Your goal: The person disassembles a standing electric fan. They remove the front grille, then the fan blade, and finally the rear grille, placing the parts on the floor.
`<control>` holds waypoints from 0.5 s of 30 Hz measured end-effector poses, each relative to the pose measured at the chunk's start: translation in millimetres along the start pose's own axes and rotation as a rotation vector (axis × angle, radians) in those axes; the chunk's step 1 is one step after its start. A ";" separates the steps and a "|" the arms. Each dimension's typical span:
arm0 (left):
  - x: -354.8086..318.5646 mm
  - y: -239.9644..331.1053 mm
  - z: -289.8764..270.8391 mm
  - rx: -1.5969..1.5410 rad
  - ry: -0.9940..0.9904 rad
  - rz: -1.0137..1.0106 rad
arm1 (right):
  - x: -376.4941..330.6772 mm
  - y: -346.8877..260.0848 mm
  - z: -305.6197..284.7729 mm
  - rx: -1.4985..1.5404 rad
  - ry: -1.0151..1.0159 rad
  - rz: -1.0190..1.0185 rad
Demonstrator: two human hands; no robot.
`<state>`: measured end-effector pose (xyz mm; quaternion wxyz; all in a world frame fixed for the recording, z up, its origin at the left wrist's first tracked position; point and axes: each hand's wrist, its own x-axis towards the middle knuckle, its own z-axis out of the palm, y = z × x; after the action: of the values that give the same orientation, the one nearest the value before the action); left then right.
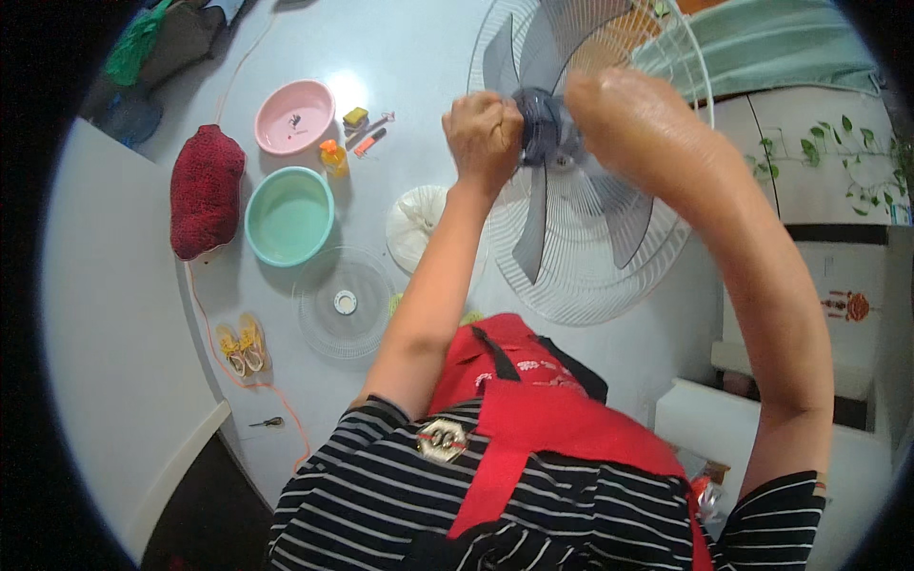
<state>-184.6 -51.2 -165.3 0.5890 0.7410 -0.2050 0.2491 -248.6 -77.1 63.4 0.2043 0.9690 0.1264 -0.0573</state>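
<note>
while the left hand is clenched on the fan hub inside the rear grille, right hand grip cannot be told. blades probably thin, flexible; hold hub.

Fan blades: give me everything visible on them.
The fan blades are translucent grey plastic, several of them spreading from a dark hub. They sit inside the white wire rear guard, with no front grille over them. The left hand grips the hub; the right hand covers its other side, blurred.
</note>
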 end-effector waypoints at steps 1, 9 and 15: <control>2.7 7.5 -10.9 0.129 -0.245 -0.120 | 0.1 -0.9 -1.4 0.014 -0.003 0.015; 7.6 12.8 -16.7 0.204 -0.649 -0.672 | 6.1 10.4 24.3 -0.006 0.103 -0.125; 2.2 5.4 5.7 0.017 -0.246 -0.707 | 15.3 5.7 3.8 0.077 -0.184 -0.037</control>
<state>-185.4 -58.0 -160.9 0.6035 0.7952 -0.0035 -0.0588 -232.6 -80.3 59.7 0.1765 0.9643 0.1226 -0.1546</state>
